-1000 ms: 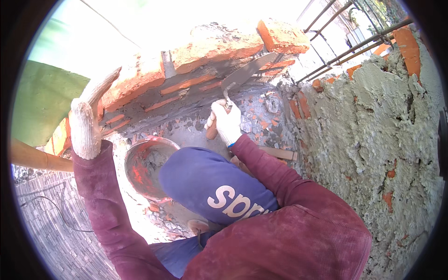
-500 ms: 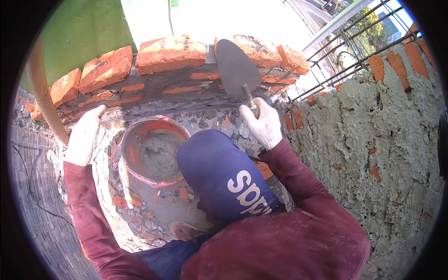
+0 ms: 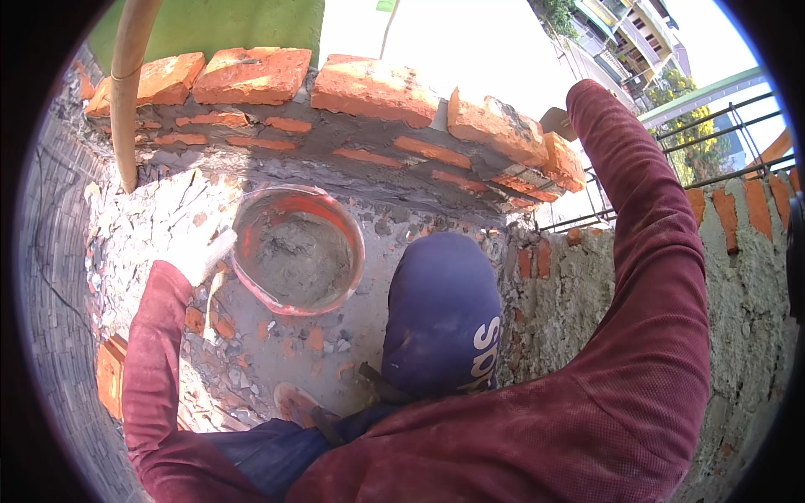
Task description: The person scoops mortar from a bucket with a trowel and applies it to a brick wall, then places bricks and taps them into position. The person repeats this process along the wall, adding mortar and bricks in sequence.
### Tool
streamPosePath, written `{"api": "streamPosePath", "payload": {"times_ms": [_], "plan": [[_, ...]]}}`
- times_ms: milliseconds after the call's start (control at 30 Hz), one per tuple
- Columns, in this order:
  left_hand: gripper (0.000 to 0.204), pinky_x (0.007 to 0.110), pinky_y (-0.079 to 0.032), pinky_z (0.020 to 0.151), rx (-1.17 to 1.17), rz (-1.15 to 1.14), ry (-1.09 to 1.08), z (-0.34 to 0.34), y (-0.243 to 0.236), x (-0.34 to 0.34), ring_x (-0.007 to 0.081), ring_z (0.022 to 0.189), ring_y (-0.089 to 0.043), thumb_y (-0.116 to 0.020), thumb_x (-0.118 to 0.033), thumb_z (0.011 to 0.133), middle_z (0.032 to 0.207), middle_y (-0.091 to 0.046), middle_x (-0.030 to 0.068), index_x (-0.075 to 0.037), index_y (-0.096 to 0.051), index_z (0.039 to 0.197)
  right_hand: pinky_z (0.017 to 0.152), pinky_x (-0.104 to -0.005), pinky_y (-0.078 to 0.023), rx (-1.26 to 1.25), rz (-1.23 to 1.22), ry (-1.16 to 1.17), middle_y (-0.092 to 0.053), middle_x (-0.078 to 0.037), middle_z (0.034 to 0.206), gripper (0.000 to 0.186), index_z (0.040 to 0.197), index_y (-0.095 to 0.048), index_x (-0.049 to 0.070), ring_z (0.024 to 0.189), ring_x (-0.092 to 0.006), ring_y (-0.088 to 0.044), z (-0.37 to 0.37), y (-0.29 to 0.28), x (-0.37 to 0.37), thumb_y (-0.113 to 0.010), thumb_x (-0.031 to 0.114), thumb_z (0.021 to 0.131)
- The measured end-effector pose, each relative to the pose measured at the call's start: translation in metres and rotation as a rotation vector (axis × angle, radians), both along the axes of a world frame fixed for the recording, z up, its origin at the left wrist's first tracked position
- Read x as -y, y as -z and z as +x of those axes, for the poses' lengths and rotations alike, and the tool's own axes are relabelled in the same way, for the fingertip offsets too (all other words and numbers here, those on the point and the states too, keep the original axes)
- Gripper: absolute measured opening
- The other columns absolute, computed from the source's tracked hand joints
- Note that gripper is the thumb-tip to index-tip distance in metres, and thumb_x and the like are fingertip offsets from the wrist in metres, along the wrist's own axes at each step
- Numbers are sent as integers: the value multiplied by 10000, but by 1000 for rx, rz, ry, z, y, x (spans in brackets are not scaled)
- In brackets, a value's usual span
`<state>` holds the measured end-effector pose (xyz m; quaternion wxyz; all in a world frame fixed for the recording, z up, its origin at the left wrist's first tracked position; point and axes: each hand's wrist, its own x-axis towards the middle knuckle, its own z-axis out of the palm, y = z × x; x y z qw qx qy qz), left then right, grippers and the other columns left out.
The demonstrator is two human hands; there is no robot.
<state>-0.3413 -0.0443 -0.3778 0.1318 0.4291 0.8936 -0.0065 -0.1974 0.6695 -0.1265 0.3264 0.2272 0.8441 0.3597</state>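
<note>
Left hand (image 3: 201, 250): gloved, thumb apart from the fingers, seemingly empty through the glare; just beside my bucket (image 3: 337, 221).
Right hand: hidden beyond my right cuff (image 3: 585, 94); I cannot tell its grip.
Trowel (image 3: 557, 124): part of its blade shows just left of that cuff, near the end brick (image 3: 563, 163).
Mortar (image 3: 302, 261): inside the bucket, right of my left hand.
Top bricks (image 3: 373, 88): beyond my left hand, running rightward toward my right cuff.
Pole (image 3: 127, 84): upright, beyond my left hand and left of it.

A head-worn fisheye looks down on the bucket (image 3: 334, 211) nearby.
</note>
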Motion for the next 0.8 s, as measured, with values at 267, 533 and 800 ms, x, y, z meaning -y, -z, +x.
{"api": "streamPosePath", "payload": {"times_ms": [267,533,800], "plan": [[725,499,-324,1251,-32,-82,-127,-19,56,5,414,1504,-434,-473,-576,1089,1664,-452,194,-130,-399,1656,769,-451,-605,163,-235,-53,-810,-132,966,276,1132,-802,95,899,-301,-784,-95,20,42,-791,118,856],[547,453,-591,889,1082,815,-963,24,5,-56,310,1091,-722,-673,-497,1030,1287,-718,148,-130,-617,1431,698,-460,-477,-449,-284,-788,-598,-246,778,153,879,-656,16,737,-404,-638,-41,-123,84,-746,-3,757],[591,415,-557,893,467,454,-560,3,71,-45,280,966,-731,-445,-558,1092,1076,-760,165,-50,-722,1213,738,-492,-562,-196,-613,-991,-698,-170,851,369,1145,-638,21,838,-391,-726,29,-10,312,-756,182,834]]}}
